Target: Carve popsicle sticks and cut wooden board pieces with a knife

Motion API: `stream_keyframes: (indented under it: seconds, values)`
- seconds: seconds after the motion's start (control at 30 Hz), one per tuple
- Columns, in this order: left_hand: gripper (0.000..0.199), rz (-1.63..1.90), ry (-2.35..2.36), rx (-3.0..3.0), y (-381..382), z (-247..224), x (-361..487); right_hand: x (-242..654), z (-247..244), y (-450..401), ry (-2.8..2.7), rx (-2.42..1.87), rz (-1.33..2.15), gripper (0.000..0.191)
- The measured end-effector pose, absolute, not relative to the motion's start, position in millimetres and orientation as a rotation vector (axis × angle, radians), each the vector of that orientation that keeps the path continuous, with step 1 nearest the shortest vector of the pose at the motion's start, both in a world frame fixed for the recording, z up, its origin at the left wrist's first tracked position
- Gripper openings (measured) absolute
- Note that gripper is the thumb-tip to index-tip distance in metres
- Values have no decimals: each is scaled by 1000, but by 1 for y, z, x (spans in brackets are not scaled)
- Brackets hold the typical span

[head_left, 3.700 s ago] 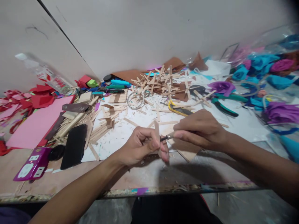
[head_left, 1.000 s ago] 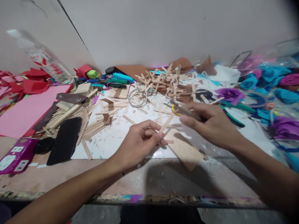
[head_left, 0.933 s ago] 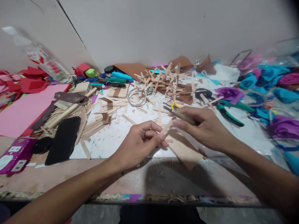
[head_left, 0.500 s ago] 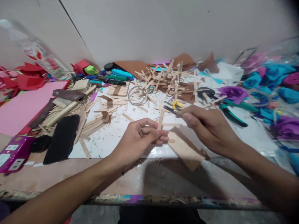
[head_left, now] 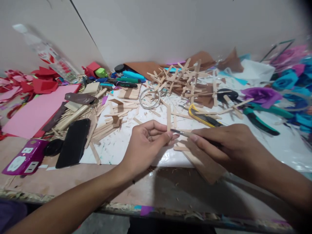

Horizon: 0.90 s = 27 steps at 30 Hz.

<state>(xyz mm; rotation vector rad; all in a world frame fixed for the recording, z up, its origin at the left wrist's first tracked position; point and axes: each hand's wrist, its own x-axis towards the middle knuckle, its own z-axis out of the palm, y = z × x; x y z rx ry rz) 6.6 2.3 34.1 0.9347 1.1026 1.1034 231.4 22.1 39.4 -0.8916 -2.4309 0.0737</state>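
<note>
Stick (head_left: 168, 121) pinched upright in left hand (head_left: 143, 143), knife (head_left: 181, 132) gripped in right hand (head_left: 226, 146); light, brittle, best held low.

Before you: pale plaster wall (head_left: 170, 29) with a dark diagonal seam at upper left | brown worktop (head_left: 73, 177), its near edge frayed and chipped | grey floor (head_left: 107, 224) below that edge | light dim, even.

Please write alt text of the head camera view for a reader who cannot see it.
The left hand pinches a flat pale wooden craft stick upright while the right hand holds a thin metal-tipped blade tool against it, over a cluttered white work board with loose sticks, a black phone, and green-handled pliers.
</note>
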Motion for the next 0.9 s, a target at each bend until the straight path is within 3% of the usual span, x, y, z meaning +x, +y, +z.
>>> stream_keyframes:
  seconds: [0.37,0.67,0.9]
  values:
    - [17,1116,1124,1022,2,34,7,230,41,19,-2410,-942,126,44]
    - [20,1080,1108,999,2,31,5,234,36,17,-2432,-932,-51,43]
    - [27,1046,988,842,4,22,3,235,41,22,-2378,-1015,331,43]
